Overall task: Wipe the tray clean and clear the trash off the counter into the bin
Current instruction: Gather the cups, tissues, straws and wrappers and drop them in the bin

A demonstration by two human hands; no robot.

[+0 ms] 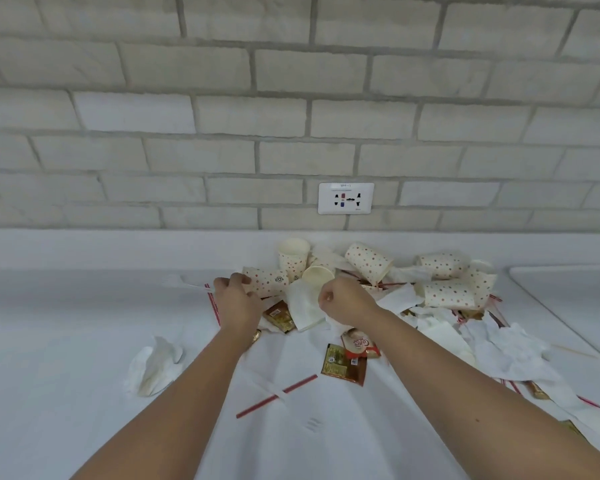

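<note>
Your bare forearms stretch across the white counter. Your left hand curls its fingers onto a spotted paper cup lying on its side. Your right hand, fingers closed tight, pinches a white napkin. Both hands meet the trash pile of cups, napkins, sachets and straws against the back wall.

two bare arms reach forward side by side, left forearm and right forearm angling inward. the left hand lies palm down, its fingers curled, the thumb just beside them. the right hand is bunched like a fist, its wrist behind the fingers. whether either grips anything cannot be told.
</note>
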